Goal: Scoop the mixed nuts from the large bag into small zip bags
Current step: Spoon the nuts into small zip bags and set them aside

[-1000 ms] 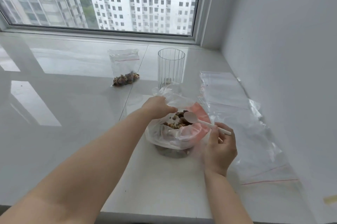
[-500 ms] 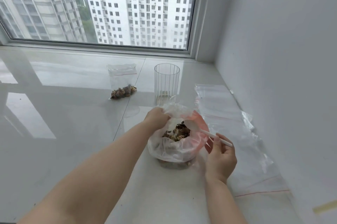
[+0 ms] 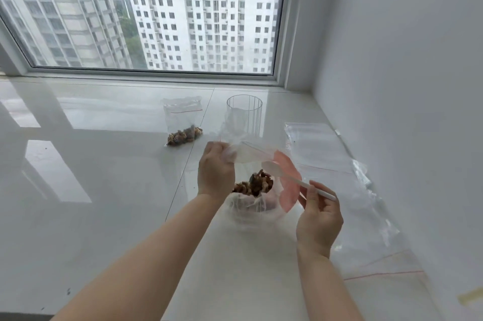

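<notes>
A clear cup [image 3: 244, 117] stands at twelve o'clock of the large bag [image 3: 254, 200] on the bench [image 3: 104, 190], a filled zip bag [image 3: 184, 122] at eleven. My left hand [image 3: 215, 169] grips the bag's rim; my right hand [image 3: 317, 213] pinches the spoon [image 3: 287, 177] above the nuts [image 3: 254, 183].

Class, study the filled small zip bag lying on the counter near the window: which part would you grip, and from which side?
Probably the flat, empty upper part of the small zip bag, near its red zip line, reached from above. The nuts sit bunched at the end nearer the person, so the zip end is thin, easily pinched film, and lifting there should keep the load hanging below.
</notes>
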